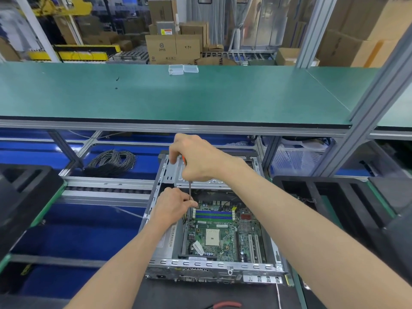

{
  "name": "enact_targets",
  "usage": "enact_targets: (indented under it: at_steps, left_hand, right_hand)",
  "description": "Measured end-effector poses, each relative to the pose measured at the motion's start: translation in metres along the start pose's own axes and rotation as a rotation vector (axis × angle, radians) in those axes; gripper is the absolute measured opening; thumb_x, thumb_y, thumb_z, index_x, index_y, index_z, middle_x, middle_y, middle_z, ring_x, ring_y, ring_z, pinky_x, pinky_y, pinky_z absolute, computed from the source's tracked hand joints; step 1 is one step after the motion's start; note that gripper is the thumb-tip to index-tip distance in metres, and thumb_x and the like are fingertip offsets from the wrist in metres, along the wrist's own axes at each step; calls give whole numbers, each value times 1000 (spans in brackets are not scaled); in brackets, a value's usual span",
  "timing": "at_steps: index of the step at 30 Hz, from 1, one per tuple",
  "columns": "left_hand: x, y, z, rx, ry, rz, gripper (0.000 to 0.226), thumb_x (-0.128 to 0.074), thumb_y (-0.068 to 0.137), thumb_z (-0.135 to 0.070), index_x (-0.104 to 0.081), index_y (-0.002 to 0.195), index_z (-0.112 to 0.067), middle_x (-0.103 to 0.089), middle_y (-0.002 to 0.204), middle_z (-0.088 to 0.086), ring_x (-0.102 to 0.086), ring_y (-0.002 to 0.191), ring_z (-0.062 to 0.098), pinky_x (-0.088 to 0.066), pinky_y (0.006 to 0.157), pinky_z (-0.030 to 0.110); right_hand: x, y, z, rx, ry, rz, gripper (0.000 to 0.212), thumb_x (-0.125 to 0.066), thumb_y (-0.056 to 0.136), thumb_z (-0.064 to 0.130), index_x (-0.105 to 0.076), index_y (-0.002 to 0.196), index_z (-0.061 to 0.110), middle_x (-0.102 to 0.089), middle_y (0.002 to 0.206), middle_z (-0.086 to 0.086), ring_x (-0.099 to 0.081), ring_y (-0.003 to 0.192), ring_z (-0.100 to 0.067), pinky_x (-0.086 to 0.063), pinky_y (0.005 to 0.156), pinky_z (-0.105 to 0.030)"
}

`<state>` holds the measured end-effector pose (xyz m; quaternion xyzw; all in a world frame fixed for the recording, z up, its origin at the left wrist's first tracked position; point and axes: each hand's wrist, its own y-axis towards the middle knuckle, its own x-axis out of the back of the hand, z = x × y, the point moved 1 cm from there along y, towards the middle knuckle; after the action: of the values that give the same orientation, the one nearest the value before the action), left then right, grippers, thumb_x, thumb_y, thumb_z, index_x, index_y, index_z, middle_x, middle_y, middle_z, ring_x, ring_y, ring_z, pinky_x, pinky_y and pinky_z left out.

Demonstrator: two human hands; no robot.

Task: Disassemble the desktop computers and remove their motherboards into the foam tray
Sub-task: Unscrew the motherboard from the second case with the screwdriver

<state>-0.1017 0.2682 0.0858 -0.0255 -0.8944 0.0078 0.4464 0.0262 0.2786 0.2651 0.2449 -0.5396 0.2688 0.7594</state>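
Observation:
An open desktop case (pixel 214 265) lies in front of me with its green motherboard (pixel 223 233) inside. My right hand (pixel 198 159) grips the orange handle of a screwdriver (pixel 190 188) held upright over the board's far left corner. My left hand (pixel 174 206) pinches the lower end of the shaft, steadying the tip near the blue memory slots (pixel 213 215). Black foam trays stand at the left (pixel 24 197) and the right (pixel 330 197).
A green shelf (pixel 178 94) spans above the bench, bearing two small clear boxes (pixel 183 69). A coil of dark cable (pixel 111 162) lies at the back left. Red-handled pliers (pixel 225 305) lie at the near edge. An aluminium post (pixel 365 112) rises on the right.

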Motion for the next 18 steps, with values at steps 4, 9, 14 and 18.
enact_targets:
  at_steps: [4, 9, 14, 18]
  left_hand:
    - [-1, 1, 0, 4, 6, 12, 13, -76, 84, -40, -82, 84, -29, -49, 36, -18, -49, 42, -1, -31, 46, 17]
    - [-1, 0, 0, 13, 0, 7, 15, -79, 81, -40, -81, 77, -26, -48, 35, -18, -47, 38, -2, -28, 38, 12]
    - [1, 0, 0, 20, 0, 8, 16, -80, 81, -40, -81, 77, -25, -45, 34, -11, -42, 35, 5, -26, 40, 15]
    - [1, 1, -2, 26, 27, 9, 15, -78, 81, -42, -82, 82, -28, -45, 39, -12, -39, 39, 4, -31, 45, 21]
  right_hand:
    - [-12, -1, -1, -190, -389, -133, 35, -49, 103, 40, -54, 113, 6, -46, 96, -8, -53, 82, -32, -36, 63, -40]
    - [-6, 4, 4, -4, -148, -29, 14, -59, 82, 1, -62, 93, 10, -44, 92, -1, -50, 81, -22, -34, 60, -28]
    - [-2, 1, 1, -50, -71, -54, 19, -64, 83, 20, -62, 99, 10, -45, 96, 0, -49, 80, -19, -35, 60, -31]
    - [-10, 1, 1, -121, -297, -123, 17, -56, 99, 27, -48, 94, 12, -33, 79, 0, -45, 80, -30, -33, 65, -40]
